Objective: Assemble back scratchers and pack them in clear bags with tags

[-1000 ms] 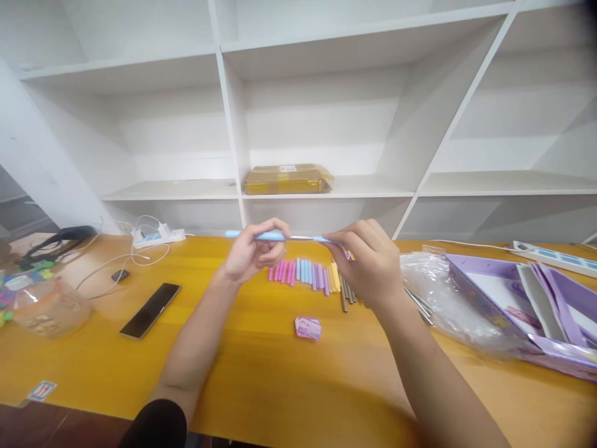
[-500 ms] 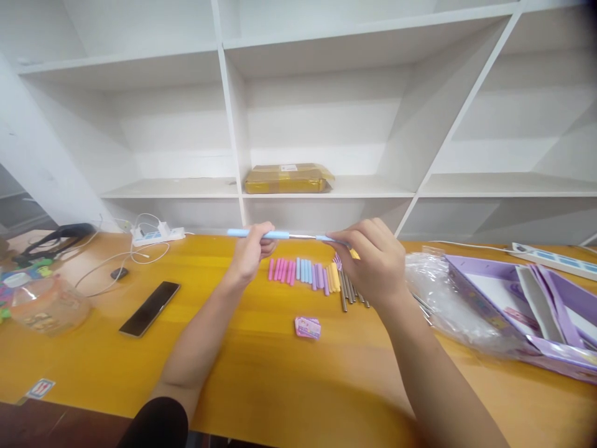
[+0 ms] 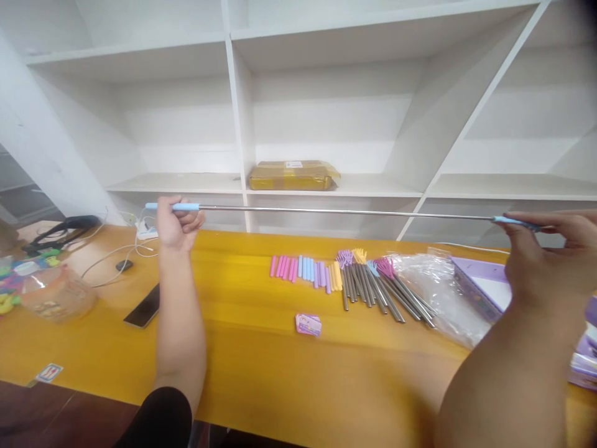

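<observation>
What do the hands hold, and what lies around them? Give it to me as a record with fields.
Left hand: wrapped around the blue grip of a metal rod
Right hand: pinching the blue end opposite
Rod position: held up, nearly level
Row, left to right: pink tubes, blue tubes, purple tubes, yellow tubes
Right of row: loose steel rods, clear plastic, purple box
Nearer than row: card stack
Left: phone, partly hidden
Shelf: brown package
</observation>
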Motion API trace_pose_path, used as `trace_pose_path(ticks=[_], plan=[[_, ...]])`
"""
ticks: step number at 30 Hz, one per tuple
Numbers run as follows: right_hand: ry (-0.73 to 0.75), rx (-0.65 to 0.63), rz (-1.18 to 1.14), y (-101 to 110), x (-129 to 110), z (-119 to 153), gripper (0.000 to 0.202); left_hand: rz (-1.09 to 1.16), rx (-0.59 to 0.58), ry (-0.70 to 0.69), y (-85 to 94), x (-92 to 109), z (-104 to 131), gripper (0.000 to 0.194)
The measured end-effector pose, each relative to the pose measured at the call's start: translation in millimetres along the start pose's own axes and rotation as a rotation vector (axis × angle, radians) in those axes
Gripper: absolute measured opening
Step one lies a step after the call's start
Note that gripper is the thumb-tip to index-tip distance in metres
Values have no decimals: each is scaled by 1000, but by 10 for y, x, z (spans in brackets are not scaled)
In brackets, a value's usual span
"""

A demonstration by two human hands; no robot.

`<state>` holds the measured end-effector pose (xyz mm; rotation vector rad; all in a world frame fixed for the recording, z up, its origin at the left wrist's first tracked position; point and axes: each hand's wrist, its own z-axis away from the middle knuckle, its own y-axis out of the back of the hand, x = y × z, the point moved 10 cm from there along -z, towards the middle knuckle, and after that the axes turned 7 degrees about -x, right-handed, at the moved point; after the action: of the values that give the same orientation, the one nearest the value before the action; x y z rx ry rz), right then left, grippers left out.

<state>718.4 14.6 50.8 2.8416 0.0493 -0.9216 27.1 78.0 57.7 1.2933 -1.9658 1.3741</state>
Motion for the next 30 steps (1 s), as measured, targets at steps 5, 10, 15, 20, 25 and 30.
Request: trace_pose_path(ticks=[5, 10, 15, 20, 25, 30], plan=[[31, 53, -22, 108, -45, 12, 61, -2, -67, 60, -60, -54, 3, 59], [3, 42, -4, 87, -66, -42, 72, 13, -47, 67, -22, -39, 7, 59], [12, -25, 21, -22, -44, -37, 60, 1, -45, 59, -48, -39, 5, 60], [-8, -74, 26, -109, 43, -20, 44, 6, -26, 73, -25, -67, -9, 62], [3, -80, 14, -123, 24, -4, 40, -25, -54, 51, -34, -53, -21, 57], [62, -107, -4, -124, -78, 38, 38, -16, -63, 33, -38, -28, -19, 55]])
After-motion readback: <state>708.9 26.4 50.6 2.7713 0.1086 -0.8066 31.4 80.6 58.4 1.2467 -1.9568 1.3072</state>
